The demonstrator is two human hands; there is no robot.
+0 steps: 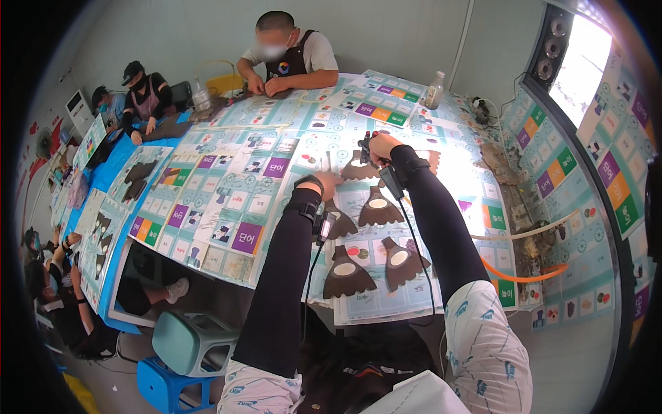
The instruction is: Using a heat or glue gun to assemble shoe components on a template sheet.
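Observation:
My right hand (383,148) is closed around a small dark tool with red parts (365,146), possibly a spray gun. It is above the far row of flat brown flared pieces, at the edge of one piece (360,168). My left hand (327,183) rests low over the table, fingers stretched out, beside a brown piece (340,222) partly covered by my wrist. Several more such pieces lie nearer me, among them one in the middle (380,208), one at front left (347,273) and one at front right (403,263). Most show a pale oval in the centre.
Patterned paper sheets cover the table (227,200). A bottle (434,91) stands at the far right. An orange hose (527,277) and a pale hose (527,234) run along the right side. A co-worker (293,58) sits opposite; others work at left. Stools (189,341) stand below left.

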